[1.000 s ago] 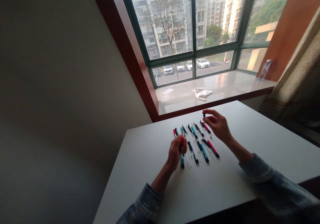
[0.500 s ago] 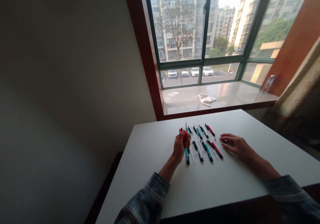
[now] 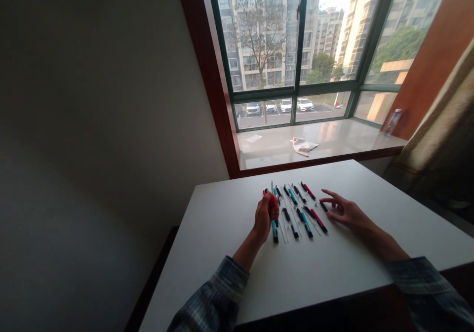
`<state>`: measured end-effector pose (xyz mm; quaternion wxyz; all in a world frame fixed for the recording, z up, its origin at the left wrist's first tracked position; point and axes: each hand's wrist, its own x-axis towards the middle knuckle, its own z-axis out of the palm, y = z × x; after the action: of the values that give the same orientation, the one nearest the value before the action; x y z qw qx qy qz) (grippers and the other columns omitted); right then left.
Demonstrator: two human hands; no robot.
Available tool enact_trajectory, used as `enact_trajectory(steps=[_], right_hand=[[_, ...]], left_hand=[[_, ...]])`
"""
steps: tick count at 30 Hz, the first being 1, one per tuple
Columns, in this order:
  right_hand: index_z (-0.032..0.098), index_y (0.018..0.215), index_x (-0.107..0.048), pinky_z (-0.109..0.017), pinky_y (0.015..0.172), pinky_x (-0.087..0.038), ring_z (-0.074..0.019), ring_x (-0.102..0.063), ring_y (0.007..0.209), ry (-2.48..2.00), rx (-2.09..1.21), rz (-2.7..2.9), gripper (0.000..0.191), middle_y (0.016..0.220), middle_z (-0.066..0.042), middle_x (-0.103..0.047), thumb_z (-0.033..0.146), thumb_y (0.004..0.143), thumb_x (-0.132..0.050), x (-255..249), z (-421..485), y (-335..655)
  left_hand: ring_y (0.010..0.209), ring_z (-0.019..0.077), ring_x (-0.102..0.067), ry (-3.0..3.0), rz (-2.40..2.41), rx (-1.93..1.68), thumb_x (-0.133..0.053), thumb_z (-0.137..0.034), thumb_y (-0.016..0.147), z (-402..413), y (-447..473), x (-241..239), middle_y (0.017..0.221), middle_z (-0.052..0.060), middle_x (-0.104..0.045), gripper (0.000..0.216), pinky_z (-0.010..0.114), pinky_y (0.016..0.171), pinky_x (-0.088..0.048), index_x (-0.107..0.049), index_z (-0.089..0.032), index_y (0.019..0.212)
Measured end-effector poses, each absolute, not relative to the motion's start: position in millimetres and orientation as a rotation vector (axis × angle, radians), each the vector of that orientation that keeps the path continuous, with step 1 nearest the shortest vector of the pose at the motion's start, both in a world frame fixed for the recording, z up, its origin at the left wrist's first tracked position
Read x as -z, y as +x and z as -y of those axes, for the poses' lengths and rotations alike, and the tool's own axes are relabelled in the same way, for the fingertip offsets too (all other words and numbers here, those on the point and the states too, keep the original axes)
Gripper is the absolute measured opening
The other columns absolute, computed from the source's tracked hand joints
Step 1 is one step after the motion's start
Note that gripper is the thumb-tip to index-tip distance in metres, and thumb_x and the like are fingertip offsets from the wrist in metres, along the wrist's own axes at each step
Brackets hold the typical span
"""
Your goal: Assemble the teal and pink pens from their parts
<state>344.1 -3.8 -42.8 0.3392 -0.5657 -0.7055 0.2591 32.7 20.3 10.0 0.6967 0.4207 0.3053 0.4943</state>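
My left hand is closed around a red pen barrel, held upright with a thin refill tip sticking out above the fist. My right hand hovers low over the white table, fingers spread and holding nothing. Its fingertips are beside a small black pen piece. Between the hands lie two rows of pen parts: black, teal and red barrels with thin refills alongside.
A stone window sill behind the table carries a crumpled cloth, a small paper scrap and a plastic bottle at its right end. A curtain hangs at the right. A dark wall is on the left.
My right hand came down from holding a small black piece above the far row and now rests open near the table. My left hand rose a little with the red pen.
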Motion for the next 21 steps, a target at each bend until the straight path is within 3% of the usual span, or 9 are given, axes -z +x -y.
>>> enact_trajectory(steps=[4, 11, 14, 21], right_hand=[[0.027, 0.158, -0.039, -0.042, 0.085, -0.055, -0.0237, -0.063, 0.09, -1.453, -0.675, 1.867, 0.081, 0.133, -0.013, -0.069, 0.041, 0.084, -0.069, 39, 8, 343], [0.02, 0.128, -0.071, -0.041, 0.074, -0.059, -0.0255, -0.069, 0.086, -1.361, -0.695, 1.576, 0.056, 0.117, -0.015, -0.075, 0.053, 0.083, -0.074, 38, 2, 324], [0.018, 0.118, -0.074, -0.041, 0.074, -0.06, -0.0264, -0.071, 0.086, -1.21, -0.751, 1.35, 0.049, 0.103, -0.014, -0.078, 0.054, 0.086, -0.073, 30, -2, 277], [0.02, 0.104, -0.08, -0.04, 0.084, -0.06, -0.0248, -0.073, 0.089, -0.978, -0.976, 1.267, 0.04, 0.099, -0.009, -0.08, 0.051, 0.08, -0.08, 15, -6, 194]], left_hand=[[0.047, 0.0062, -0.025, 0.946, -0.683, -1.095, -0.06, -0.068, 0.085, -20, 33, -10, 0.055, -0.007, -0.033, 0.053, 0.022, 0.046, -0.021, -0.049, -0.018, 0.07], [0.048, 0.0077, -0.026, 0.98, -0.709, -1.066, -0.055, -0.058, 0.088, -20, 39, -8, 0.057, -0.006, -0.036, 0.044, 0.023, 0.047, -0.02, -0.053, -0.017, 0.074], [0.051, 0.0091, -0.03, 1.089, -0.726, -1.058, -0.052, -0.051, 0.09, -16, 44, -6, 0.059, -0.004, -0.039, 0.038, 0.023, 0.049, -0.022, -0.056, -0.016, 0.077], [0.058, 0.0119, -0.036, 1.342, -0.765, -1.13, -0.046, -0.047, 0.096, -9, 47, -4, 0.066, -0.002, -0.045, 0.035, 0.026, 0.055, -0.028, -0.05, -0.019, 0.075]])
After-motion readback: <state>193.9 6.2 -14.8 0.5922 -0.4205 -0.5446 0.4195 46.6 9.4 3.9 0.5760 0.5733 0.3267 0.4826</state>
